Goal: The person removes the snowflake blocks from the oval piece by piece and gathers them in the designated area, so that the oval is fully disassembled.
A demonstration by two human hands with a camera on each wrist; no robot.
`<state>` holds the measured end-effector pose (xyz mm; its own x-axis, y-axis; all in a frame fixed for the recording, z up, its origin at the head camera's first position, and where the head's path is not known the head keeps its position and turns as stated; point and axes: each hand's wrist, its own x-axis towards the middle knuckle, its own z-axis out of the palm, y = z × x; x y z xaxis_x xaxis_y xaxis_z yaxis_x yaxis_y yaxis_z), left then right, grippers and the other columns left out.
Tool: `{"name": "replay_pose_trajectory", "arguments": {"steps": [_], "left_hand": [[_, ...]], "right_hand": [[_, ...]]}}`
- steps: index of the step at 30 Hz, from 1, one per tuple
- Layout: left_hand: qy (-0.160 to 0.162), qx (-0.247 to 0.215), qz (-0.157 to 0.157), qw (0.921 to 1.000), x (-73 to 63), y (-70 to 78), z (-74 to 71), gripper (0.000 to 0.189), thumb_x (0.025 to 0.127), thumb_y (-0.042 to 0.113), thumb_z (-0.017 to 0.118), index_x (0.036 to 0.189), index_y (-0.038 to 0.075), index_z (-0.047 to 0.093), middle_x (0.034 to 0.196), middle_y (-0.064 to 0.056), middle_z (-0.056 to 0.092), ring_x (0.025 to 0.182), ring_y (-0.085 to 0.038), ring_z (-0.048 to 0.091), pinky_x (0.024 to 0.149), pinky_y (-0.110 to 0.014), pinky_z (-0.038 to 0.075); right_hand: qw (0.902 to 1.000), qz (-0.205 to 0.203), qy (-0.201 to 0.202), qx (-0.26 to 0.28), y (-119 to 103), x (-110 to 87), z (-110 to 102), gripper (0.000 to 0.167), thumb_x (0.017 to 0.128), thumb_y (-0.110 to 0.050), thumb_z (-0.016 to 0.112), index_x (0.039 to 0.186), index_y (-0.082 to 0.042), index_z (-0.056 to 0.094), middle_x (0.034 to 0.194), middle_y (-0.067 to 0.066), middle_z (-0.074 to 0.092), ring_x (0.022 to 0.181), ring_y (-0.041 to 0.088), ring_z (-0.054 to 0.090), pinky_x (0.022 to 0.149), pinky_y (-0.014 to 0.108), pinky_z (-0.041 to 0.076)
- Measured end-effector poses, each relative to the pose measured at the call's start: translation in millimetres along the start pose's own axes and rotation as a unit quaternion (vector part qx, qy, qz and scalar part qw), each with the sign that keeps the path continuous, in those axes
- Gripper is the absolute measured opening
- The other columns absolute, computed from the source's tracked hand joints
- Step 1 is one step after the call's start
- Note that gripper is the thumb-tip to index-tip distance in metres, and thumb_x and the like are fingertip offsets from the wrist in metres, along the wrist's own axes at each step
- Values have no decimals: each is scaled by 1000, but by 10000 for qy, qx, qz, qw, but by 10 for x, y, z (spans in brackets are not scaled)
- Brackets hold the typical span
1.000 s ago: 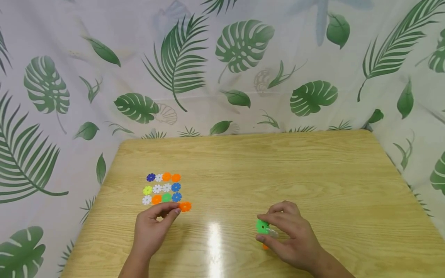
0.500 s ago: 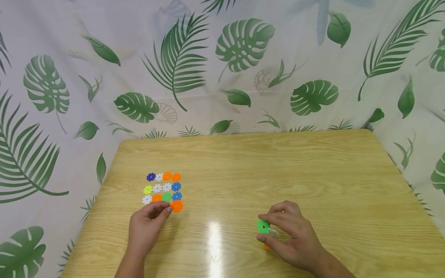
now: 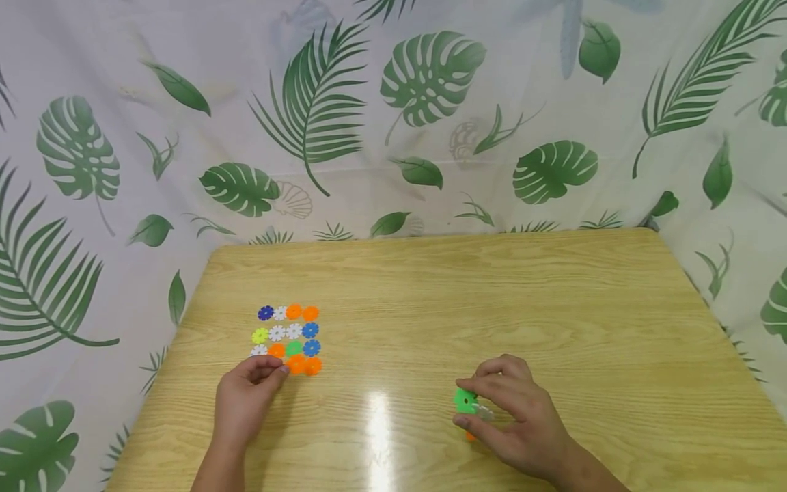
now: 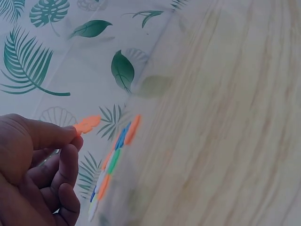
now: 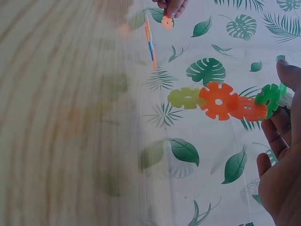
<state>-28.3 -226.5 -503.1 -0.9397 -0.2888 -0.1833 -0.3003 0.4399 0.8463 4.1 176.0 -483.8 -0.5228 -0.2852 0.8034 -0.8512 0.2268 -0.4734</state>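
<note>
My left hand [image 3: 242,400] pinches an orange snowflake disc [image 3: 296,365] between thumb and index finger, over the front row of a grid of notched discs. In the left wrist view the held disc [image 4: 88,124] hangs apart from the flat row of discs [image 4: 114,160]. Just right of it another orange disc [image 3: 313,366] lies on the table. My right hand [image 3: 522,420] holds a chain of interlocked snowflake discs by its green disc [image 3: 465,401]. Two orange discs [image 5: 218,101], a yellow-green disc [image 5: 186,99] and a whitish disc [image 5: 286,97] belong to this chain.
The grid on the wooden table [image 3: 430,294] has dark blue [image 3: 266,313], white, orange, yellow [image 3: 260,335], blue [image 3: 311,348] and green [image 3: 294,348] discs. A leaf-printed cloth [image 3: 344,137] hangs behind the table and at both sides.
My left hand has moved left with its orange disc, along the front row. An orange disc on the table now shows to its right. My right hand has stayed nearly still.
</note>
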Motion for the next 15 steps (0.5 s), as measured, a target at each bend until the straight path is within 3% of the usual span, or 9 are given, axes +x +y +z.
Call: {"name": "replay_pose_trajectory", "arguments": {"steps": [15], "left_hand": [[-204,596,-270,9976,88,-51,-82,24,93,24,77,108,6,73,95,-5,74,88,-19,66,75,-26,52]], "right_hand": [[9999,-80,24,72,-12,21,-7,33,95,-30,79,111,-1,75,89,1,74,94,23,59,102,35,33]]}}
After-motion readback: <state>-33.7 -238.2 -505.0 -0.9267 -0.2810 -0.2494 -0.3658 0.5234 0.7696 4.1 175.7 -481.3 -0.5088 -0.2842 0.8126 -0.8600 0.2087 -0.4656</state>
